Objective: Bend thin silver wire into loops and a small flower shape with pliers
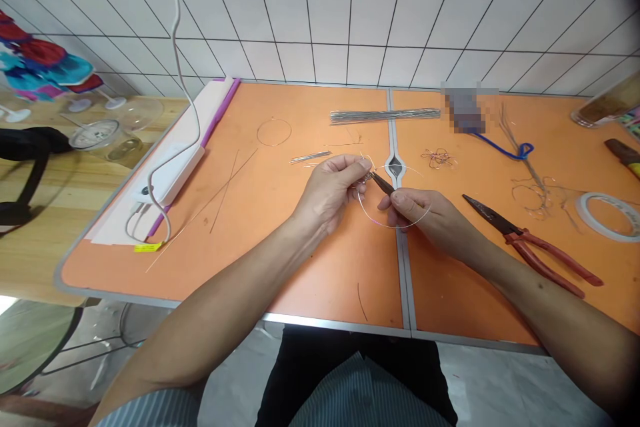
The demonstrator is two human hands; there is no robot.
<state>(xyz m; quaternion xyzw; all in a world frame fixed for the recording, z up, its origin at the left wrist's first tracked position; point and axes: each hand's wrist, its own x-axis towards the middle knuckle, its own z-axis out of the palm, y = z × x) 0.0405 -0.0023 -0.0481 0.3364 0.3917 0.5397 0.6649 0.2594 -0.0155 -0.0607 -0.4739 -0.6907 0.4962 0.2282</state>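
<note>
Over the middle of the orange table (310, 267), my left hand (333, 187) pinches a thin wire (379, 223) between thumb and fingers. The wire curves down in a loose loop towards my right wrist, with a pinkish stretch along it. My right hand (420, 208) is closed round a dark tool with a narrow tip (383, 182). That tip meets the wire at my left fingertips; the tool's handle is hidden in my palm, so its exact kind does not show. Just behind the hands lies a small bundle of short wires (311, 156).
Red-handled pliers (535, 247) lie right of my right hand, near a white tape roll (610, 217). Long straight wires (385, 116) rest at the back. Further left are a wire ring (274, 133) and a white power strip (175, 177). A metal-edged seam (406, 280) divides the table.
</note>
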